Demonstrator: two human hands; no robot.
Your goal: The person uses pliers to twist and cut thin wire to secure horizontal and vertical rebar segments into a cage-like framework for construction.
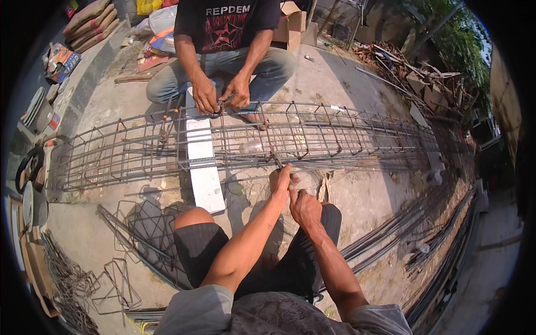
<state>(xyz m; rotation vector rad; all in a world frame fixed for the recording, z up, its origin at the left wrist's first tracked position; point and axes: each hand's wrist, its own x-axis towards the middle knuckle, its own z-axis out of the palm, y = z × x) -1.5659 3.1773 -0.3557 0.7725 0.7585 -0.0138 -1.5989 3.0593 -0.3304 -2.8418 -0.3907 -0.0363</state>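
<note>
Head view: left hand [282, 178] grasps a tool [277, 160] at the cage [266, 128]; right hand [306, 208] clenched, contents unclear. Tying appears underway; next move likely calls for steady twisting.

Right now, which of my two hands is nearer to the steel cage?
Your left hand, close to the steel cage; your right hand sits farther back, toward your body.

Here's the cage [268, 133], and we see it stretched from left to right before us: a long, see-through frame of thin, dark bars, ringed at intervals by squarish hoops. And there we spot the tool [277, 161], slim and dark, slanting up and leftward, its tip right at the near-side bars.
</note>
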